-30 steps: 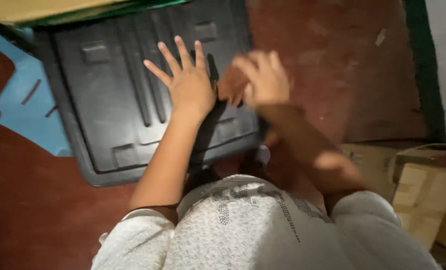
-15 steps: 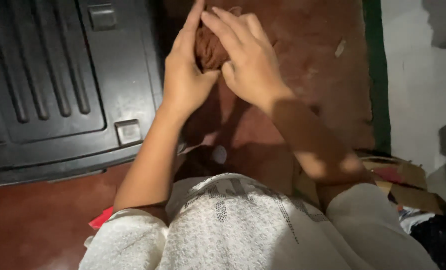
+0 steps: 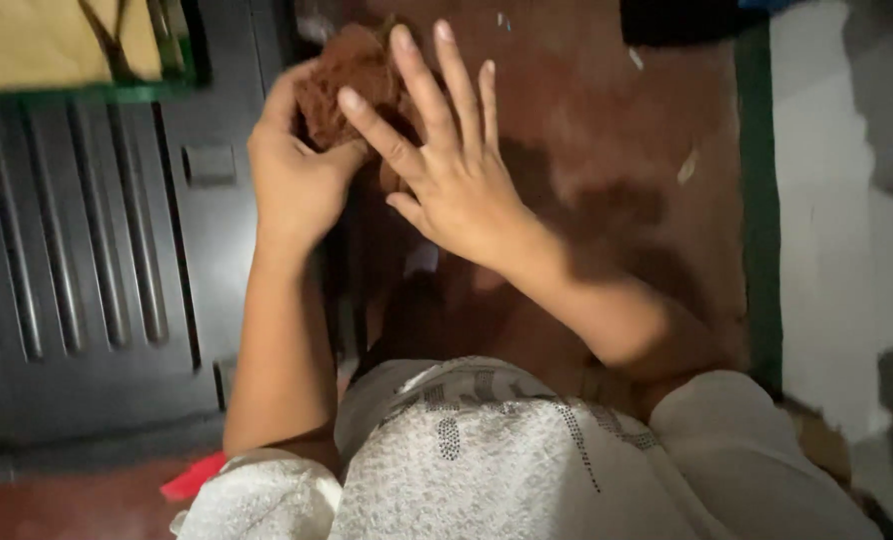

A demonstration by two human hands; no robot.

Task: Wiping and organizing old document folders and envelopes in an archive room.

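Both hands work a brown clump (image 3: 352, 85); left hand (image 3: 297, 175) grips it, right hand (image 3: 452, 175) presses, fingers spread.

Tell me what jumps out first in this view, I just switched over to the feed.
The two hands meeting at top centre: the left hand cups a brown, crumbly-looking lump, while the right hand lies against it with fingers spread. To the left lies a big black ribbed plastic panel on the reddish-brown floor. A white textured top fills the bottom of the view.
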